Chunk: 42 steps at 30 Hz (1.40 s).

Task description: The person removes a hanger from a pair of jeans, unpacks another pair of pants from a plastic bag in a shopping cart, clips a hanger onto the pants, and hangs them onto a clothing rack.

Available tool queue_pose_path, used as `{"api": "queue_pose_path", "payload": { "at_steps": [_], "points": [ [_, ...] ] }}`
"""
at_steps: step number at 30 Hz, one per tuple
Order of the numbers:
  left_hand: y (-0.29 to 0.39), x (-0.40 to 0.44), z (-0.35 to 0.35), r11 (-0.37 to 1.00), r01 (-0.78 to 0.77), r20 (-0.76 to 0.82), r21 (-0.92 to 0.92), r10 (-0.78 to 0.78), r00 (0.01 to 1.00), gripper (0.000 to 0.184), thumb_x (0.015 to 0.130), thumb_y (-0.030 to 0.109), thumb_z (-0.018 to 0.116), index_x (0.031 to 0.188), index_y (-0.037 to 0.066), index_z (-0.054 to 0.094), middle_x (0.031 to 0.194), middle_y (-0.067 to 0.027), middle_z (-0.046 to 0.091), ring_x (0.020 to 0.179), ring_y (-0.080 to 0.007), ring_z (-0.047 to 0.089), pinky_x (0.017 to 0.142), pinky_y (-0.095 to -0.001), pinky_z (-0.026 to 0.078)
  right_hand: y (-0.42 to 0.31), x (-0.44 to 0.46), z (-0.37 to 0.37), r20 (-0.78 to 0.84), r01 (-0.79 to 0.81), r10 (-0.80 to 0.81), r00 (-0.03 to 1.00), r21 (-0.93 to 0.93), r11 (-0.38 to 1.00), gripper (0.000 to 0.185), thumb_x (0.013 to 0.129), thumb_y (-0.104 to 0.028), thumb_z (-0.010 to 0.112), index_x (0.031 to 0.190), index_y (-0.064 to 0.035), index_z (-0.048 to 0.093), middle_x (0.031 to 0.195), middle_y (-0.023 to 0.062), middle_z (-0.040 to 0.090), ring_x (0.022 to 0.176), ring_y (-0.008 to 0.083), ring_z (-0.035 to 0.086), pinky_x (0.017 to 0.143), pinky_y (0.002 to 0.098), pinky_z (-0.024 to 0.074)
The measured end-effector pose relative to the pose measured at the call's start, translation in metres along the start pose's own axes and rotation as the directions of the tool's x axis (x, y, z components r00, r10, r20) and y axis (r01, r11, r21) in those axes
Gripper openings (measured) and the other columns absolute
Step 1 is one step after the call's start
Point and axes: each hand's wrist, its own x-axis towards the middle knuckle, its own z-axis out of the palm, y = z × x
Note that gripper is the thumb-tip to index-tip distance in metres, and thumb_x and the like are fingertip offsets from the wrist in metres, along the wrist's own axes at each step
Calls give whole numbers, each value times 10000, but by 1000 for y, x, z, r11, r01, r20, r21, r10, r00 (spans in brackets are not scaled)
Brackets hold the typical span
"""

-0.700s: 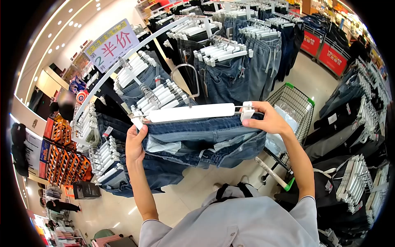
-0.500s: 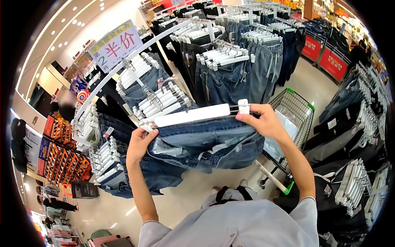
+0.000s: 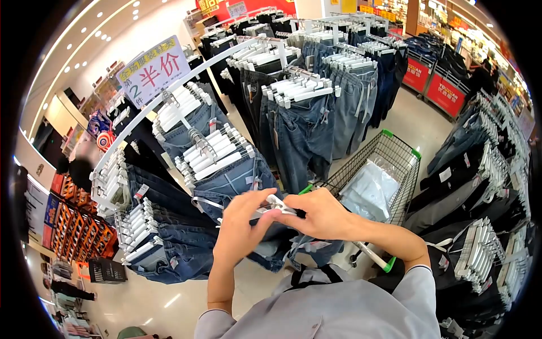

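Note:
My left hand and my right hand are close together in front of my chest. Between them is a white clip hanger, seen nearly end-on, with the fingers of both hands closed on it. Blue jeans hang below the hands, partly hidden by them and my wrists. Just beyond my left hand, more jeans hang from white hangers on a curved rack.
A shopping cart holding plastic-wrapped light blue clothing stands ahead on the right. A sign tops the rack. Dark trousers hang at the right. A black basket sits at the left, near a person.
My hands have come together and lower from the two ends of the hanger. The hanger has turned from broadside to nearly end-on, and the jeans hang lower, more bunched.

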Motion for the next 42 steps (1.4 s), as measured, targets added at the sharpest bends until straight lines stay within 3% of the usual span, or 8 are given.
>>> {"api": "queue_pose_path", "payload": {
  "at_steps": [1, 3, 6, 16, 27, 29, 32, 42],
  "points": [
    [-13, -2, 4, 1000, -6, 1, -2, 6, 1000, 464, 845, 117, 823, 1276, 18, 684, 1017, -135, 730, 948, -275, 694, 872, -367, 533, -3, 1, -2, -1, -8, 8, 1000, -15, 1000, 330, 942, -292, 765, 830, -11, 633, 607, 195, 576, 533, 382, 572, 500, 424, 444],
    [-29, 0, 5, 897, 111, 80, -428, -84, 993, 386, 858, 137, 811, 1208, 8, 713, 893, -103, 721, 813, -206, 690, 757, -332, 532, -3, 3, -2, 3, -13, 13, 1000, -5, 1000, 313, 943, -287, 763, 852, -10, 650, 607, 194, 576, 530, 380, 566, 502, 422, 442],
    [-32, 3, -2, 943, 20, 61, -333, 0, 998, 329, 857, 132, 810, 1143, -12, 733, 819, -84, 694, 718, -153, 663, 691, -297, 518, -9, 6, -4, 51, -39, 38, 998, 22, 999, 280, 948, -277, 754, 914, -8, 683, 630, 196, 592, 544, 383, 570, 521, 420, 451],
    [-54, -2, 2, 711, 110, 25, -694, -129, 991, 242, 934, -11, 682, 1161, -87, 714, 891, -64, 632, 656, -84, 594, 553, -221, 426, -9, 6, -24, 259, -310, 285, 923, 59, 949, 234, 948, -145, 720, 1082, 7, 603, 895, 177, 741, 758, 361, 690, 648, 405, 495],
    [-42, -7, 3, 948, -35, 38, -315, 49, 998, 286, 847, 102, 834, 1091, -18, 744, 766, -85, 639, 629, -196, 597, 594, -284, 459, -25, 21, -33, 298, -418, 382, 875, 66, 906, 90, 893, -37, 719, 933, 42, 702, 857, 212, 755, 791, 314, 755, 732, 358, 560],
    [-40, -7, 10, 940, -77, 35, -332, 94, 995, 284, 841, 95, 839, 1084, -16, 743, 759, -82, 633, 626, -194, 611, 582, -291, 461, -26, 23, -36, 308, -365, 346, 886, 3, 931, 92, 892, 15, 730, 956, 38, 667, 853, 123, 767, 759, 178, 743, 705, 287, 557],
    [-38, -7, 11, 953, -39, 39, -302, 53, 998, 281, 833, 99, 824, 1075, -22, 750, 763, -74, 637, 623, -170, 572, 580, -281, 436, -19, 19, -28, 222, -328, 295, 929, 126, 936, 101, 884, 5, 682, 970, 41, 641, 850, 200, 750, 797, 320, 752, 714, 364, 565],
    [-23, -11, -1, 994, -78, -104, -78, 70, 992, 312, 814, 137, 866, 1074, 13, 743, 745, -71, 622, 603, -199, 605, 558, -296, 480, -10, 45, -27, 470, -157, 149, 870, -22, 987, 391, 860, -188, 774, 1133, 10, 577, 834, 145, 676, 795, 340, 685, 723, 397, 531]
  ]
}}
